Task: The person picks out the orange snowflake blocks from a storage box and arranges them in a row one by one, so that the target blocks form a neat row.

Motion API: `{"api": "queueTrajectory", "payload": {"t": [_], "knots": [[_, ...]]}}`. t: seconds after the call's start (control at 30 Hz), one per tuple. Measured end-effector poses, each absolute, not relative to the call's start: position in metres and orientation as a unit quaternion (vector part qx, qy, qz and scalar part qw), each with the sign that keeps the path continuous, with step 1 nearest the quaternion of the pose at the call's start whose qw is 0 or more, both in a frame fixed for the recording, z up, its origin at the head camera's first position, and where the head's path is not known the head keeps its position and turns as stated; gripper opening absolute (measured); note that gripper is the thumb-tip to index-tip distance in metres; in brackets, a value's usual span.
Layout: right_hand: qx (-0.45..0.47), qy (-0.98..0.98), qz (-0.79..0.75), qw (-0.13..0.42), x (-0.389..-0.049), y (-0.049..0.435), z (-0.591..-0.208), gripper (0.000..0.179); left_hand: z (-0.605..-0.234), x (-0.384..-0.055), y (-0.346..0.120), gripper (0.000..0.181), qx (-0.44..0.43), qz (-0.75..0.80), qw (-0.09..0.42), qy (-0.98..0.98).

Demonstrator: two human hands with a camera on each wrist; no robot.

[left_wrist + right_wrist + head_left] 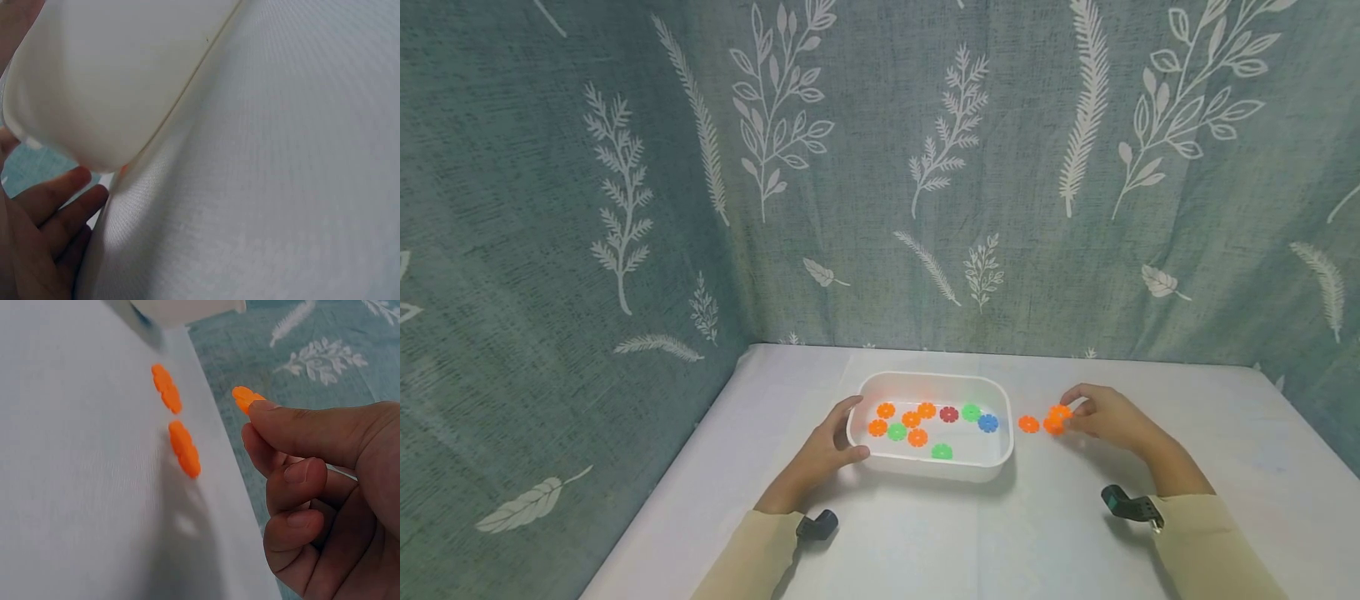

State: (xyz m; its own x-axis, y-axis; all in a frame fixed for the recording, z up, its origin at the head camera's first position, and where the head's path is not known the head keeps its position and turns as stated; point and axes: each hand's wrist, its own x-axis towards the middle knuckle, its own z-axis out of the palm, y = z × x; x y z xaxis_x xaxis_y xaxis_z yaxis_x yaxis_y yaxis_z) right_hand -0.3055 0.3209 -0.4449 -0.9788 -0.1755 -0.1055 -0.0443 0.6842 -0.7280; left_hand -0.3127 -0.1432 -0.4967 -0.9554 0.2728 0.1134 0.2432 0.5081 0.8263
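A white plastic tray (pixel 917 462) stands on the table with notched interlocking discs inside: several orange (pixel 917 437), three green (pixel 972 412), one dark red (pixel 949 414) and one blue (pixel 988 423). My left hand (pixel 822 457) holds the tray's left end, thumb at the near corner and fingers at the far side; in the left wrist view, the tray's outer wall (pixel 119 81) fills the upper left. Thumb and forefinger of my right hand (pixel 1114 423) pinch an orange disc (pixel 245 399) above the table. Below it, two orange discs (pixel 166 388) (pixel 185 450) lie flat on the cloth.
A white cloth (pixel 925 542) covers the table. Green leaf-patterned curtains (pixel 865 167) hang behind it and along its left side. Each wrist wears a dark strap-on device (pixel 1129 505) at the cuff of a beige sleeve (pixel 1210 533).
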Motion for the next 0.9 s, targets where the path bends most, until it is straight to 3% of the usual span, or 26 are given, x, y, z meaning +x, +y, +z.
{"api": "queueTrajectory", "payload": {"t": [0.9], "knots": [[-0.034, 0.93, -0.359, 0.072, -0.305, 0.346, -0.46, 0.033, -0.494, -0.313, -0.142, 0.092, 0.146, 0.465, 0.013, 0.873]]}}
